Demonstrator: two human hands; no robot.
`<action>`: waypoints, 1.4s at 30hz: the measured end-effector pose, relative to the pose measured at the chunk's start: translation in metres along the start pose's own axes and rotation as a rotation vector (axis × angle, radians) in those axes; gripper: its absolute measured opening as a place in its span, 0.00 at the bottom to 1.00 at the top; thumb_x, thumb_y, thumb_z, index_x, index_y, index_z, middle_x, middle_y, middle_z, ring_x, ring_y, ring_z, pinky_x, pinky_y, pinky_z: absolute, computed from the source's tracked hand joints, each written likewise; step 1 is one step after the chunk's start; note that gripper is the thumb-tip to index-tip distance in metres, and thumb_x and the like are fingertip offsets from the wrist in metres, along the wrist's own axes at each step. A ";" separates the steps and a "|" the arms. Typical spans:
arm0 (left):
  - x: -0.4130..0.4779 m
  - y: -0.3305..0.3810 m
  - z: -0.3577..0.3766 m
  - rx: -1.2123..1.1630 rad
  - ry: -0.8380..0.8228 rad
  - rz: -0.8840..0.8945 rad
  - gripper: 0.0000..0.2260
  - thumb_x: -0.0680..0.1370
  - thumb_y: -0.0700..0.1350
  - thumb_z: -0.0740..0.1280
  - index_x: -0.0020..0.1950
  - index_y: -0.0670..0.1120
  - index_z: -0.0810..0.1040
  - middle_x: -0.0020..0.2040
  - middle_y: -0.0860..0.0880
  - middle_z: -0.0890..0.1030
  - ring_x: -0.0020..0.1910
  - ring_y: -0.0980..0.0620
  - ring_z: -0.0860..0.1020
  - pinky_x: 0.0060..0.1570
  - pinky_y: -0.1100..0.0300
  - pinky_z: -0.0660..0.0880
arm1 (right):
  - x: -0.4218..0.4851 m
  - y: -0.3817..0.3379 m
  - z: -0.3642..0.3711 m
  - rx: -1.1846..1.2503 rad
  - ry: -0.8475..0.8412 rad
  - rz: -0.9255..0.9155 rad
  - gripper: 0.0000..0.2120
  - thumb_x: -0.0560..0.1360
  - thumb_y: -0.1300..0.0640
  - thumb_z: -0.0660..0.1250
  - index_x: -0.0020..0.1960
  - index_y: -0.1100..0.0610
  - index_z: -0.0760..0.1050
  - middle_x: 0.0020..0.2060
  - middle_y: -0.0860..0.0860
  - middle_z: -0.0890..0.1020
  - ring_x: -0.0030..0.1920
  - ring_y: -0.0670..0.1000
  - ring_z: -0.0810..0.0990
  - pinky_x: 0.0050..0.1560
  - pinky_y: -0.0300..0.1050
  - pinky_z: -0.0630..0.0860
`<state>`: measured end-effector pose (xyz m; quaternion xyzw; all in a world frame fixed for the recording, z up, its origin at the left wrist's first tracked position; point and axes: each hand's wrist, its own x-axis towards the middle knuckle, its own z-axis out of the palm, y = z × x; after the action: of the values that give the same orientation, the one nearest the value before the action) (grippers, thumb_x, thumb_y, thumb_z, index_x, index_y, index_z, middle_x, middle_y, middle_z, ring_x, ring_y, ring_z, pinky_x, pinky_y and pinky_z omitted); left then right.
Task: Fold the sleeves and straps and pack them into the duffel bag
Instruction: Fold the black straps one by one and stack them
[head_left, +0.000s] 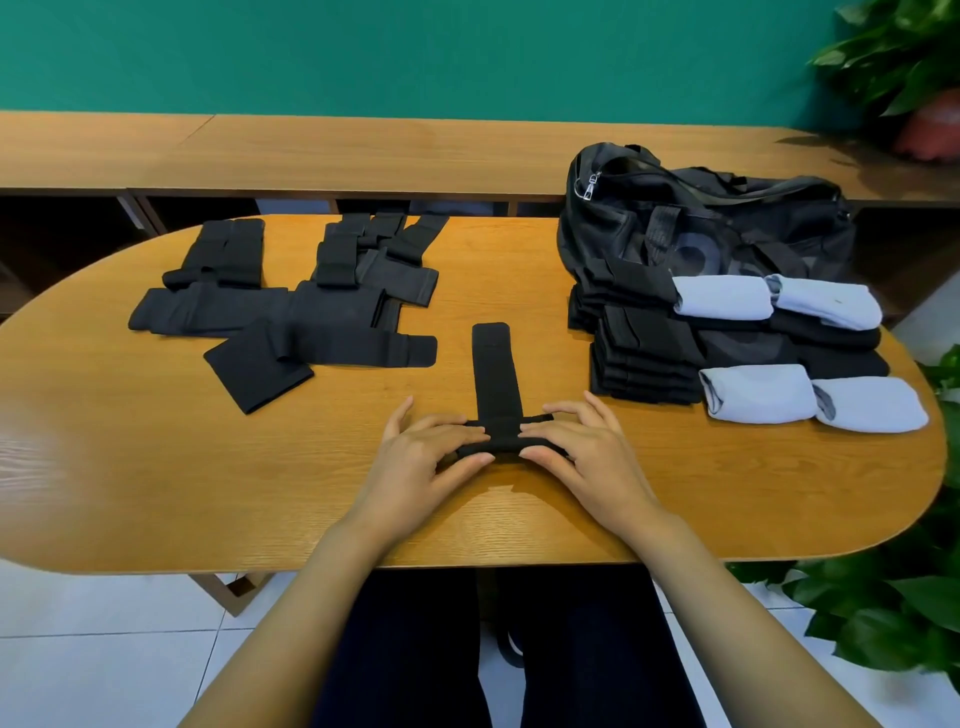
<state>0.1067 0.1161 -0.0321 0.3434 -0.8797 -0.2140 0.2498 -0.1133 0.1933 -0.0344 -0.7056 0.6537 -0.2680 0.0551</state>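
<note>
Black unfolded straps lie at the left of the table. The left hand pinches the rolled near end of the long strap between thumb and curled fingers; the right hand pinches its other side. Its flat tail stretches away, mid-table.

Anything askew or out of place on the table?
Nothing spilled or damaged. The unfolded pile on the left is jumbled, its front piece lying diagonal. The folded stack beside the bag looks tidy.
</note>
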 end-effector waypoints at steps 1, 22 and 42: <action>0.000 0.001 0.000 -0.016 0.019 -0.007 0.30 0.75 0.72 0.49 0.61 0.56 0.80 0.58 0.58 0.81 0.63 0.66 0.71 0.76 0.46 0.50 | 0.001 -0.002 -0.001 0.011 0.011 0.003 0.30 0.78 0.32 0.47 0.58 0.47 0.81 0.55 0.42 0.83 0.66 0.42 0.70 0.76 0.53 0.52; 0.024 0.018 0.008 -0.224 0.254 -0.314 0.22 0.75 0.55 0.70 0.67 0.51 0.75 0.35 0.55 0.78 0.40 0.56 0.78 0.58 0.46 0.74 | 0.033 -0.017 -0.011 0.240 0.200 0.165 0.20 0.76 0.36 0.58 0.51 0.47 0.82 0.44 0.38 0.79 0.48 0.44 0.76 0.55 0.58 0.74; 0.019 -0.002 0.003 0.066 -0.129 -0.044 0.34 0.74 0.68 0.60 0.77 0.56 0.62 0.77 0.61 0.58 0.77 0.62 0.49 0.75 0.53 0.45 | 0.020 -0.011 0.001 -0.145 -0.171 0.088 0.31 0.79 0.33 0.40 0.76 0.43 0.62 0.76 0.40 0.61 0.78 0.45 0.50 0.77 0.52 0.43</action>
<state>0.0940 0.1017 -0.0299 0.3562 -0.8928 -0.2120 0.1764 -0.1035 0.1758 -0.0242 -0.6986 0.6946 -0.1562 0.0712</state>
